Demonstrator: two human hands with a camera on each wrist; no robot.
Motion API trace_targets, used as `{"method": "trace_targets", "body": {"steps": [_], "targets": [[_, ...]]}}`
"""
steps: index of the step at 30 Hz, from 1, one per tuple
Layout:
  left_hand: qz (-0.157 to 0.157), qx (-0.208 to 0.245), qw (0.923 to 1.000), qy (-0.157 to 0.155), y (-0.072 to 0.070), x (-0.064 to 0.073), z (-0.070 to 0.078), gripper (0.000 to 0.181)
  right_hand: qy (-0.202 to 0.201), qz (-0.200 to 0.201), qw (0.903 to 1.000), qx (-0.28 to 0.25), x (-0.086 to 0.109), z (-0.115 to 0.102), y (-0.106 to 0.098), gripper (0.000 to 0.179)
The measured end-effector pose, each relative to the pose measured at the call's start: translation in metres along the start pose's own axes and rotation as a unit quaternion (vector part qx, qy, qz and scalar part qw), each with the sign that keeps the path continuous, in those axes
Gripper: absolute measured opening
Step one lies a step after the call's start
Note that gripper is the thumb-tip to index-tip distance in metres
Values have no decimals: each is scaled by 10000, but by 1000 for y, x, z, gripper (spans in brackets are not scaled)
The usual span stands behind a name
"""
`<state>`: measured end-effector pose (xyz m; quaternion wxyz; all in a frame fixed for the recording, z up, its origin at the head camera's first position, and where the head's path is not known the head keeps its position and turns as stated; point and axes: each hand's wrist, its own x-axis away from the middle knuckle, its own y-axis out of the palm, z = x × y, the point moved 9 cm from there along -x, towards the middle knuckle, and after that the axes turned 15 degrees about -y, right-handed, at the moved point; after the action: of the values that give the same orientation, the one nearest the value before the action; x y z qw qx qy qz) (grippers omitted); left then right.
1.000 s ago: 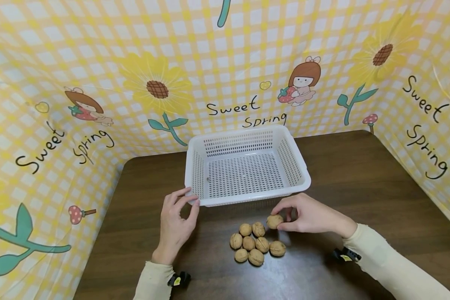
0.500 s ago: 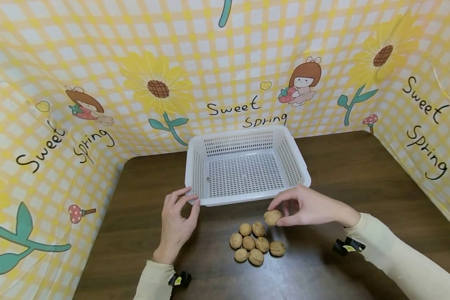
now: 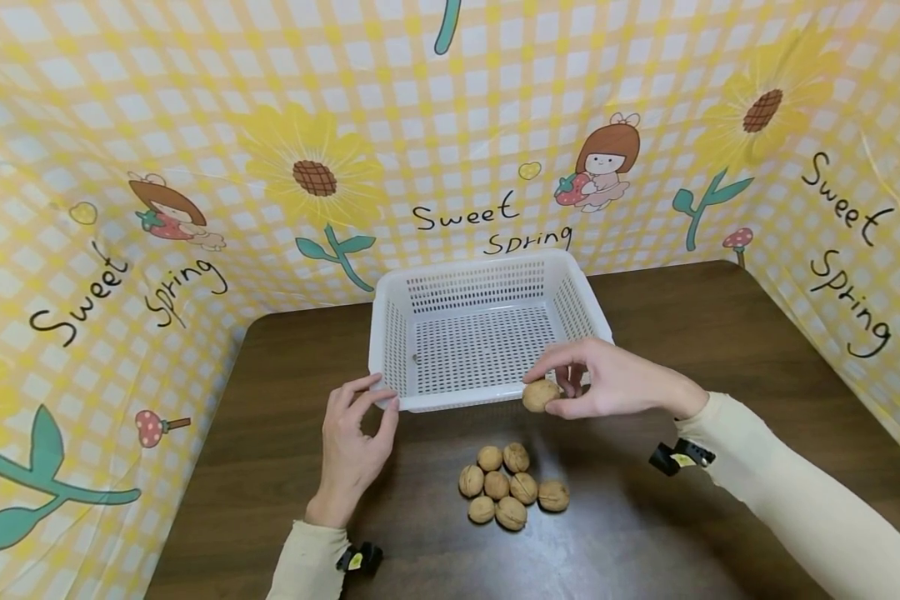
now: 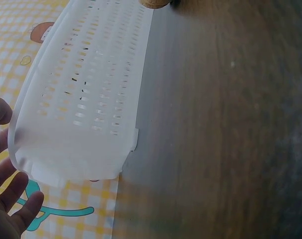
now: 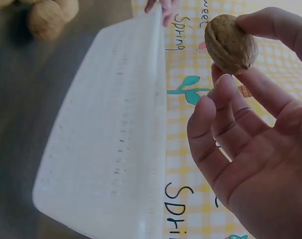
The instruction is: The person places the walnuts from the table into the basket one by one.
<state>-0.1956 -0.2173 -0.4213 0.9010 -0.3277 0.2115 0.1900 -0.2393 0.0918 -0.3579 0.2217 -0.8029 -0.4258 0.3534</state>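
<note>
In the head view my right hand (image 3: 615, 379) pinches a tan walnut (image 3: 541, 396) between thumb and fingers, raised at the front rim of a white plastic basket (image 3: 480, 393). The right wrist view shows this walnut (image 5: 230, 45) at the fingertips, its seam visible, beside the basket's perforated wall (image 5: 106, 129). My left hand (image 3: 356, 450) holds the basket's near left corner, thumb and fingertips on the rim. Several walnuts (image 3: 497, 485) lie clustered on the table in front of the basket. The basket's visible floor holds no walnuts.
A dark brown wooden table (image 3: 285, 367) bears everything. Yellow checked cloth (image 3: 420, 108) printed with flowers and figures rises behind it and at both sides. Black wrist straps (image 3: 682, 457) sit on both sleeves.
My right hand has lifted the walnut off the area beside the cluster and carried it up and slightly left to the basket's front rim. The left hand and basket stay put.
</note>
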Motion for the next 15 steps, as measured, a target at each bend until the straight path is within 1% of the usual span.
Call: {"method": "trace_targets", "body": {"steps": [3, 8, 15], "targets": [[1, -18, 10000, -11, -1, 1, 0, 11, 1, 77, 10000, 45, -9, 2, -9, 32], [-5, -10, 10000, -30, -1, 1, 0, 11, 178, 169, 9996, 141, -22, 8, -24, 30], [-27, -11, 10000, -54, 0, 0, -1, 10, 625, 158, 9978, 157, -40, 21, -35, 33]]}}
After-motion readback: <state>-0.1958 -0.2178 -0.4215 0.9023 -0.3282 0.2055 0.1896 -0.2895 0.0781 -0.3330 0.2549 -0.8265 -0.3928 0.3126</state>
